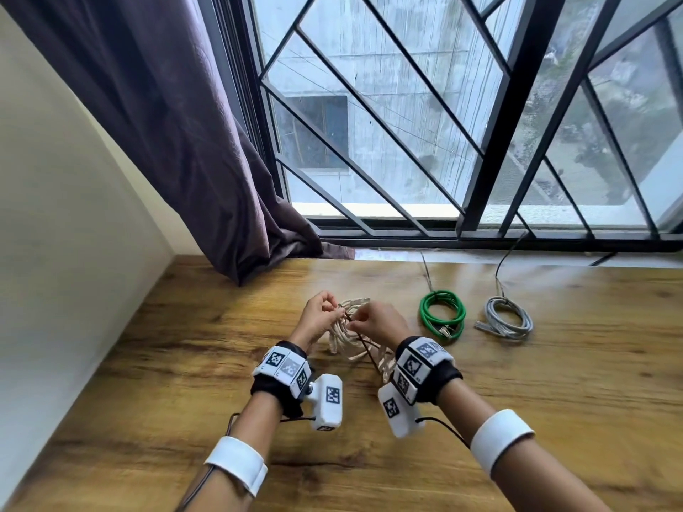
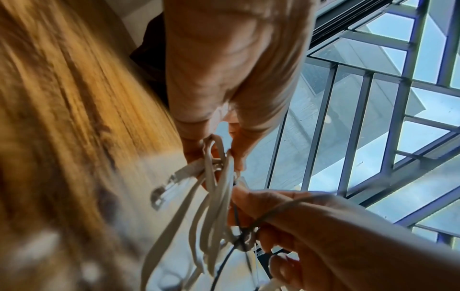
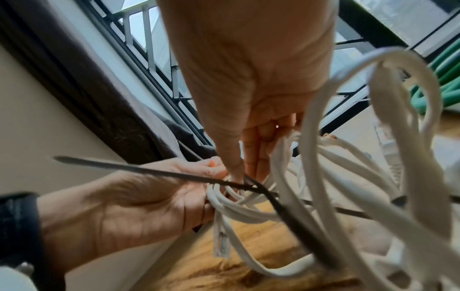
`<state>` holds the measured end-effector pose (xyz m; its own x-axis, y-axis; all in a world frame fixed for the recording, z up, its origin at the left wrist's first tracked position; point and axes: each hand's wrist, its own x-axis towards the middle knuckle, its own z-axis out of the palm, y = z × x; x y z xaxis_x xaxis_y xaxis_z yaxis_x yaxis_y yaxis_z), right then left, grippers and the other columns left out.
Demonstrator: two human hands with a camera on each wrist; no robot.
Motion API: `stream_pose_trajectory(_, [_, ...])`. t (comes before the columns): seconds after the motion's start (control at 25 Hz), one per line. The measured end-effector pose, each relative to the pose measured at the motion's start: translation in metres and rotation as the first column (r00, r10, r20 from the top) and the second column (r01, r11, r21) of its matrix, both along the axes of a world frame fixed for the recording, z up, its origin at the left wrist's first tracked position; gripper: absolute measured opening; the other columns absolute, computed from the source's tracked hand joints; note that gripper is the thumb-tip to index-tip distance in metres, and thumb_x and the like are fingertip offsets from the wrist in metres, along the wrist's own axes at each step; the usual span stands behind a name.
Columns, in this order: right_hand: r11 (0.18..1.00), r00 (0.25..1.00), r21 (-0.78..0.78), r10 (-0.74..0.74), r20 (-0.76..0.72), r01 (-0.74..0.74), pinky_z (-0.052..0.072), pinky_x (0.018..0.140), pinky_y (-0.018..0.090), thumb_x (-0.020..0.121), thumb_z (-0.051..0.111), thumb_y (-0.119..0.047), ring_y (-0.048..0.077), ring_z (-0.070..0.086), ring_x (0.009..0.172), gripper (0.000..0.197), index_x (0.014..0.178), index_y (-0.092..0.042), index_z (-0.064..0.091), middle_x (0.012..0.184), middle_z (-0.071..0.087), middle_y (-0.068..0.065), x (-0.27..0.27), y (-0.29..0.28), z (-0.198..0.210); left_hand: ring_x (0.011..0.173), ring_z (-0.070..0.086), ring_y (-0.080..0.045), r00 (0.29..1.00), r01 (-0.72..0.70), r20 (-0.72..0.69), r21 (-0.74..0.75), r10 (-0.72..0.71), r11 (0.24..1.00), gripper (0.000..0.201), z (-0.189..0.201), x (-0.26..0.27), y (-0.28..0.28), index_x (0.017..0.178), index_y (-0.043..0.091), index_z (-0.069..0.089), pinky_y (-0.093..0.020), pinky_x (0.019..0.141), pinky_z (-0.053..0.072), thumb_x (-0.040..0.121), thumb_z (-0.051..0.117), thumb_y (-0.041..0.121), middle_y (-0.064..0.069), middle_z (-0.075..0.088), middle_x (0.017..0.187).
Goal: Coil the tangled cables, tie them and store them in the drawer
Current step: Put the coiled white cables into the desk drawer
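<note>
Both grips pinch at the white cable coil (image 1: 351, 336), lifted just above the surface (image 1: 184, 364): left hand (image 1: 318, 319) bunches loops, right hand (image 1: 377, 323) works the black tie (image 3: 149, 171) round them. Beyond: green coil (image 1: 441, 314), grey coil (image 1: 508, 319) already bundled. No drawer visible.

Purple curtain (image 1: 177, 134) — barred window (image 1: 462, 116) — wooden table (image 1: 554, 400)
</note>
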<state>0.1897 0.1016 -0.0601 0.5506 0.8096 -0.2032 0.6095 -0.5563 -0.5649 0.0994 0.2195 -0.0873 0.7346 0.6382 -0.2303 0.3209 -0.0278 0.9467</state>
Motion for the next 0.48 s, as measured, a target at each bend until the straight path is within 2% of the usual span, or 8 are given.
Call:
stream_pose_trajectory(0.04, [1.0,1.0,0.006,-0.026,0.014,0.025,0.049,0.068,0.032,0.082,0.065,-0.033,0.019,0.063,0.076,0.019,0.079,-0.015,0.072,0.079,0.072,0.005,-0.001,0.0,0.0,0.066,0.053,-0.019,1.0,0.014,0.011,0.025,-0.014,1.0,0.021,0.002,-0.002,-0.003,0.078,0.014,0.052,-0.022,0.055,0.044,0.087,0.058,-0.004,-0.007,0.055,0.074])
stream_pose_trajectory(0.12, [0.993,0.995,0.073,-0.087,-0.055,0.091,0.05,0.07,0.031,0.082,0.066,-0.031,0.016,0.065,0.076,0.014,0.083,-0.018,0.073,0.081,0.073,0.002,0.0,-0.001,-0.001,0.075,0.057,-0.019,0.997,0.067,0.034,0.099,-0.07,0.993,0.012,0.006,-0.009,-0.007,0.087,0.013,0.063,-0.026,0.064,0.049,0.086,0.061,0.001,-0.007,0.059,0.083])
stream_pose_trajectory(0.2, [0.982,0.973,0.127,-0.11,-0.205,0.138,0.048,0.066,0.028,0.087,0.062,-0.027,0.012,0.063,0.068,0.016,0.086,-0.015,0.073,0.076,0.071,0.001,0.001,-0.002,0.001,0.087,0.056,-0.016,0.991,0.135,-0.022,0.271,-0.134,0.953,0.014,0.006,-0.015,-0.007,0.097,0.016,0.07,-0.028,0.076,0.049,0.084,0.067,0.011,-0.006,0.058,0.095])
stream_pose_trajectory(0.24, [0.978,0.954,0.134,-0.117,-0.277,0.158,0.046,0.063,0.026,0.088,0.061,-0.025,0.01,0.059,0.064,0.016,0.086,-0.013,0.072,0.072,0.069,0.0,0.0,-0.002,0.003,0.09,0.054,-0.014,0.99,0.143,-0.056,0.358,-0.132,0.922,0.017,0.003,-0.018,-0.007,0.099,0.019,0.071,-0.026,0.079,0.048,0.082,0.07,0.015,-0.004,0.056,0.096])
stream_pose_trajectory(0.36, [0.979,0.931,0.096,-0.136,-0.339,0.178,0.039,0.056,0.024,0.088,0.057,-0.023,0.01,0.051,0.061,0.019,0.07,-0.019,0.061,0.063,0.058,-0.005,-0.005,0.002,0.007,0.088,0.053,-0.009,0.999,0.024,0.019,0.528,-0.04,0.849,0.017,-0.001,-0.024,-0.015,0.093,0.016,0.074,-0.021,0.075,0.047,0.076,0.075,0.019,0.003,0.053,0.091])
stream_pose_trajectory(0.48, [0.961,0.881,0.137,-0.155,-0.446,0.239,0.031,0.049,0.021,0.088,0.054,-0.017,0.01,0.042,0.056,0.026,0.062,-0.02,0.054,0.059,0.048,-0.004,-0.008,0.003,0.012,0.086,0.06,-0.01,0.999,-0.008,0.041,0.63,-0.024,0.777,0.017,-0.005,-0.028,-0.017,0.091,0.019,0.075,-0.026,0.069,0.053,0.076,0.076,0.026,0.006,0.06,0.094])
